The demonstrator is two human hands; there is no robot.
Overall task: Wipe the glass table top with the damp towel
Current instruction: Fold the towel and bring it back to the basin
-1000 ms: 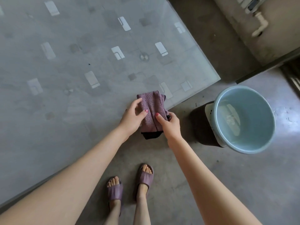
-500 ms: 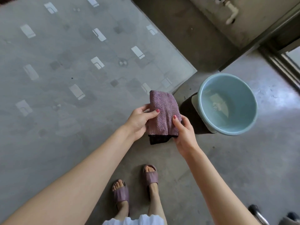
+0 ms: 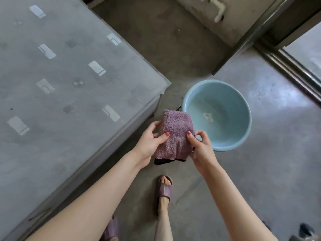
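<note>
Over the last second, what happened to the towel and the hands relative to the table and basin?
The towel left the glass table top and moved right, now off the table beside the blue basin. The left hand and right hand gripped it throughout; it stayed folded.

Hanging folded off the glass table top (image 3: 66, 94), beside its corner: purple towel (image 3: 173, 136), dark underside showing.

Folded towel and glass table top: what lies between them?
Head view: only bare concrete floor lies between the purple towel and the table's near corner.
</note>
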